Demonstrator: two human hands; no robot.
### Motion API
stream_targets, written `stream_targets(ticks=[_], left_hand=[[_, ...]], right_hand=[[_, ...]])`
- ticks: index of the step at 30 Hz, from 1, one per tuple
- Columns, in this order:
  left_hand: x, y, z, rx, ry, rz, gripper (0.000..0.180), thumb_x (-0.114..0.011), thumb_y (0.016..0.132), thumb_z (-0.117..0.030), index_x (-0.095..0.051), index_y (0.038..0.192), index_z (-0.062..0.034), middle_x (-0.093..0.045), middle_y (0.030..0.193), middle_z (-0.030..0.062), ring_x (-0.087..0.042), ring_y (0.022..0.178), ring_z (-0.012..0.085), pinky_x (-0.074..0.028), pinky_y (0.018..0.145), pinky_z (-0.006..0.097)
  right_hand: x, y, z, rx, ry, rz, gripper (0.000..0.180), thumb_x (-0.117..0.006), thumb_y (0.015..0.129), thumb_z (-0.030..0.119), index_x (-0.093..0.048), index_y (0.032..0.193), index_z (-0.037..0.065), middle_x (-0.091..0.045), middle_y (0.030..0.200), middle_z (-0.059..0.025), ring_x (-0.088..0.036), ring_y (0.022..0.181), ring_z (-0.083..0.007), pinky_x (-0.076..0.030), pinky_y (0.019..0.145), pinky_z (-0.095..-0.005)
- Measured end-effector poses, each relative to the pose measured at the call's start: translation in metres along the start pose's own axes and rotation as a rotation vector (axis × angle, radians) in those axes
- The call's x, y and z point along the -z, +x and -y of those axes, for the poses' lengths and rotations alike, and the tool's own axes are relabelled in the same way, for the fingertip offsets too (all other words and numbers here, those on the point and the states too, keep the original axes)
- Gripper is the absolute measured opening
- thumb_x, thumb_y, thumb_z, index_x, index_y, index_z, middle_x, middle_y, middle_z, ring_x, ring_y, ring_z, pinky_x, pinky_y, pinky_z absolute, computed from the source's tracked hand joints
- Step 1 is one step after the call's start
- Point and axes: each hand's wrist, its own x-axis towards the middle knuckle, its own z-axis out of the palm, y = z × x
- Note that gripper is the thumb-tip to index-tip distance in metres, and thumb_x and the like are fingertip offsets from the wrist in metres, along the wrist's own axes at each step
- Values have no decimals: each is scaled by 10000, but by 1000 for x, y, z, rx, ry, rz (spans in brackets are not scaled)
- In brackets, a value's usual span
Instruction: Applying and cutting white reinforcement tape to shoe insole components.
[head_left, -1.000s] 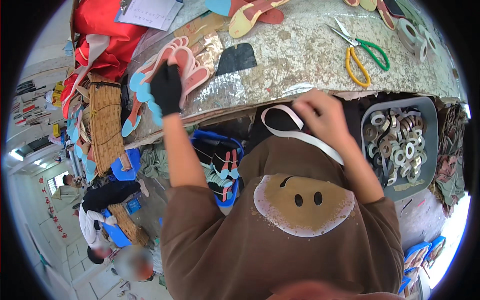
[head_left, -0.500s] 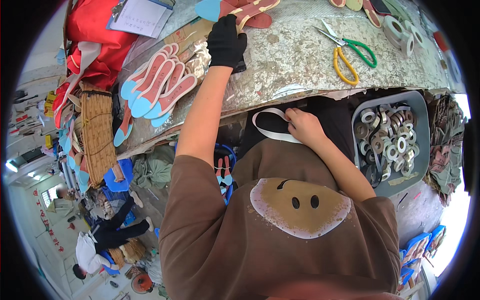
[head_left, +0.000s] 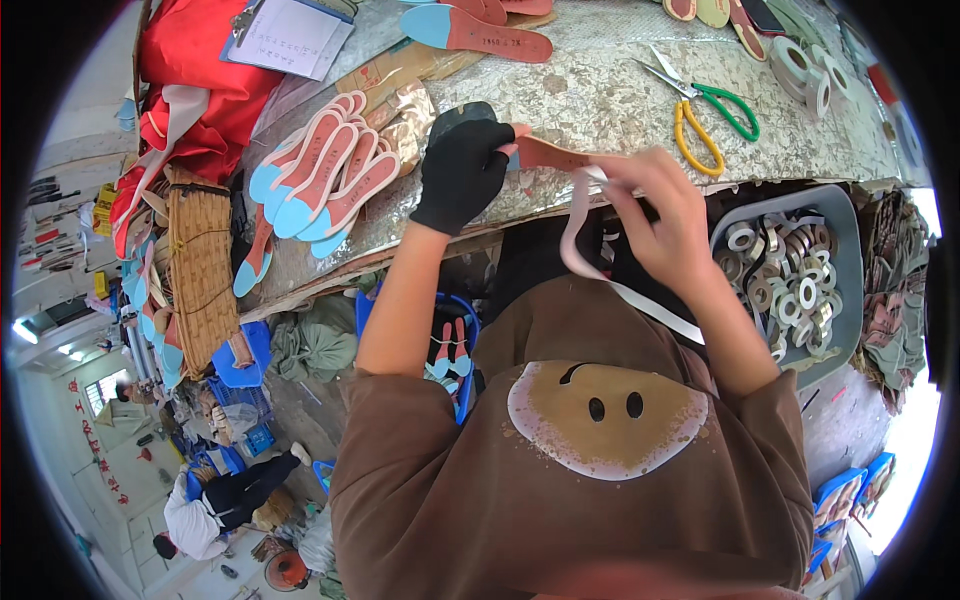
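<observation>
My left hand (head_left: 464, 178), in a black glove with bare fingertips, pinches a reddish-brown insole (head_left: 550, 154) over the table's near edge. Part of the insole is hidden behind the glove. At its other end is my bare right hand (head_left: 668, 222), thumb and fingers closed on a narrow white strip of tape (head_left: 576, 232). The strip's upper end is at the insole's edge; whether it sticks there I cannot tell. Its lower part curls down across my shirt and passes under my right forearm. A dark rounded piece (head_left: 462, 116) lies just beyond my left hand.
Pink-and-blue insoles (head_left: 322, 180) lie stacked at the left, more insoles (head_left: 490, 40) at the back. Scissors (head_left: 690, 92) with green and yellow handles rest open on the right, near tape rolls (head_left: 792, 62). A grey bin (head_left: 850, 270) of rolls stands below right. Another person (head_left: 235, 500) is far left.
My left hand has drawn an insole from the back pile toward me. My right hand has risen from my lap with the white strip and met the insole's end.
</observation>
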Motion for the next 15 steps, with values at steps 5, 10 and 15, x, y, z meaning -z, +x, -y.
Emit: stream_targets(ticks=[5,10,15], left_hand=[[-2,-5,-18,257,-286,-93,204,-666,809,-65,-703,1009,-85,-673,887,115,-663,854,272,-508,754,346],[-11,-16,-17,230,-265,-202,138,-675,806,-81,-696,938,-45,-691,904,135,-672,864,308,-512,783,364],[-17,-19,-11,180,-309,-218,231,-660,811,-66,-646,1042,-56,-690,898,152,-677,812,311,-522,741,357]], right_hand=[[-16,30,6,-219,337,-42,259,-736,822,42,-651,1067,39,-627,879,-49,-643,809,-136,-529,692,-276],[-38,53,0,-411,809,138,191,-660,927,171,-628,1023,9,-628,933,-27,-628,779,-81,-520,734,-236],[-50,75,-22,-628,770,338,271,-607,965,272,-625,1060,19,-606,741,-6,-589,652,-49,-507,643,-218]])
